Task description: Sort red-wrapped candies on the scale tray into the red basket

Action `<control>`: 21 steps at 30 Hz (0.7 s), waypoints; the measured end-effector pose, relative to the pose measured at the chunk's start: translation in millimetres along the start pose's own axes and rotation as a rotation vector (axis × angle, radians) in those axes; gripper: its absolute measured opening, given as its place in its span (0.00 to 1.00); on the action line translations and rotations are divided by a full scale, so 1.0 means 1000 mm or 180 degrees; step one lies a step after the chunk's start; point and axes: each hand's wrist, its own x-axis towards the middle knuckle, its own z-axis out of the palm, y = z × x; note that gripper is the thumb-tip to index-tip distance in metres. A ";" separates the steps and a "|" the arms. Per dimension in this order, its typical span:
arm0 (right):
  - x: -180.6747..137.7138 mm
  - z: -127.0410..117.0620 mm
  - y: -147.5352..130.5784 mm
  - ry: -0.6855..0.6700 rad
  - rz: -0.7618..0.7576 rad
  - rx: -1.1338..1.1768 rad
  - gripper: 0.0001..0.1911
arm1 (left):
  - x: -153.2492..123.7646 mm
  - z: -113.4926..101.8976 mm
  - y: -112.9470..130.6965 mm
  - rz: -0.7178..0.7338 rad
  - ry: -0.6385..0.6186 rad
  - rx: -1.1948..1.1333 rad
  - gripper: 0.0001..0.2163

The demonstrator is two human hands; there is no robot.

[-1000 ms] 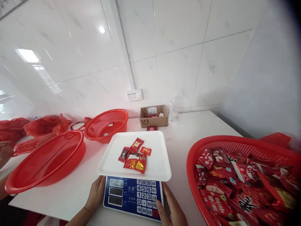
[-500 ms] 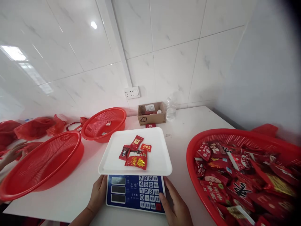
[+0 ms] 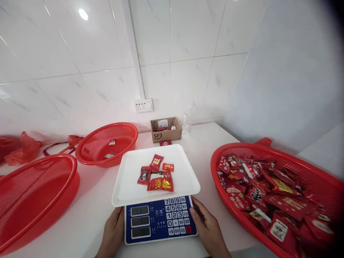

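Note:
A blue electronic scale (image 3: 159, 219) with a keypad stands at the near table edge, carrying a white tray (image 3: 185, 179). Several small red snack packets (image 3: 157, 175) lie in a cluster on the tray. My left hand (image 3: 113, 233) grips the scale's left side, fingers curled against it. My right hand (image 3: 208, 227) rests against the scale's right side, fingers close together along its edge. Both hands touch only the scale.
A large red basket (image 3: 215, 161) full of red packets sits at the right. Two red mesh baskets (image 3: 107, 145) (image 3: 34, 193) stand at the left, the farther one holding a couple of packets. A cardboard box (image 3: 162, 129), a clear bottle (image 3: 186, 123) and red bags (image 3: 24, 150) line the tiled wall.
The view has swung right and down. The scale has turned slightly, with my hands still on its sides. Another person's hand at the far left has left the view.

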 end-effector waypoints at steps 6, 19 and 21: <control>-0.009 0.008 -0.011 0.0154 -0.0094 -0.0157 0.30 | 0.004 -0.008 -0.004 -0.0063 -0.0247 -0.0168 0.16; -0.018 -0.033 -0.071 0.0750 -0.0161 -0.1769 0.22 | 0.002 -0.048 -0.014 0.0129 0.0467 -0.0381 0.21; -0.013 -0.034 -0.087 0.0908 -0.0317 -0.1933 0.22 | 0.008 -0.058 -0.006 0.0398 0.1090 -0.0374 0.21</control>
